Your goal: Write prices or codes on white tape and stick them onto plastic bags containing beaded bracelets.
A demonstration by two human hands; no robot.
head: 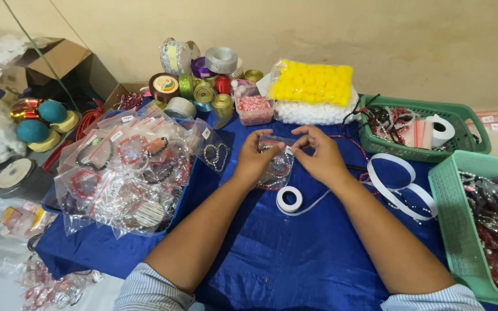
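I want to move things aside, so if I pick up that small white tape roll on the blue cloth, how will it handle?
The white tape roll looks small and probably light. It lies flat, so it likely won't roll, but stood on edge it could. Its loose tail loops toward the green basket and would probably trail floppily, perhaps snagging.

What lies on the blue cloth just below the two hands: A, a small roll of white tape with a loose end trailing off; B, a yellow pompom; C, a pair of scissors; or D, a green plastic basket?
A: a small roll of white tape sits on the blue cloth just below the left hand and right hand, which pinch a small clear plastic bag of beads.
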